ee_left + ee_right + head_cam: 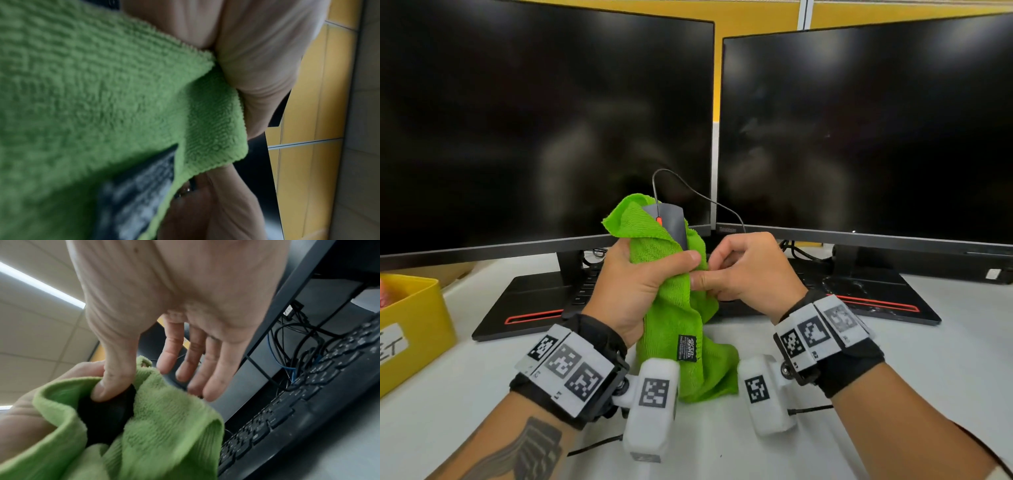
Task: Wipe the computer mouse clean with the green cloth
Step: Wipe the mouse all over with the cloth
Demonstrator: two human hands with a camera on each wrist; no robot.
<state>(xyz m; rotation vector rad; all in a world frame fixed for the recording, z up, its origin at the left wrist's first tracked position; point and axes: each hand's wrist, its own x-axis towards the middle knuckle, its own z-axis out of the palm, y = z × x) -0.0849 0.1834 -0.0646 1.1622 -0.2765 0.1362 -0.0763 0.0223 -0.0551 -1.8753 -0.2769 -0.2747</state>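
Note:
A dark grey computer mouse [669, 222] with a red scroll wheel is held up above the desk, nose up, wrapped in the green cloth [671, 308]. My left hand [643, 274] grips the cloth around the mouse's body, and the cloth's tail with a black label hangs to the desk. My right hand [736, 270] is beside it on the right. Its thumb [115, 369] presses on the bare black rear of the mouse [107, 415] where the cloth [168, 418] parts. The other right fingers [195, 363] are fairly straight and hold nothing. The left wrist view is mostly filled by cloth [102, 81].
Two dark monitors [544, 120] [866, 130] stand close behind the hands. A black keyboard [308, 402] lies under them, with cables behind it. The mouse's cable [698, 193] loops up and to the right. A yellow box [410, 325] sits at the left on the white desk [893, 359].

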